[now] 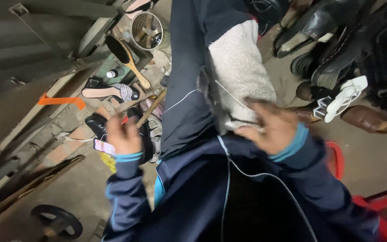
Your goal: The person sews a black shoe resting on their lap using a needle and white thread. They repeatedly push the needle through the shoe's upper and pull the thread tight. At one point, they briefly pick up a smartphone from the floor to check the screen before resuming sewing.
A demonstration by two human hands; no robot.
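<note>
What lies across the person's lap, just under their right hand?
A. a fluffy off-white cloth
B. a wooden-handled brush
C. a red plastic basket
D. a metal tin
A: the right hand hovers, blurred, at the near end of a fluffy off-white cloth that lies along the dark-trousered leg; the brush lies off to the left on the floor.

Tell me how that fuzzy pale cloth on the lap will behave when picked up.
The fuzzy cloth drapes over the thigh, so it is probably floppy and would sag from one edge. Its pile looks thick, so likely light and easy to pinch, not slippery. The blurred right hand is at its lower edge.
</note>
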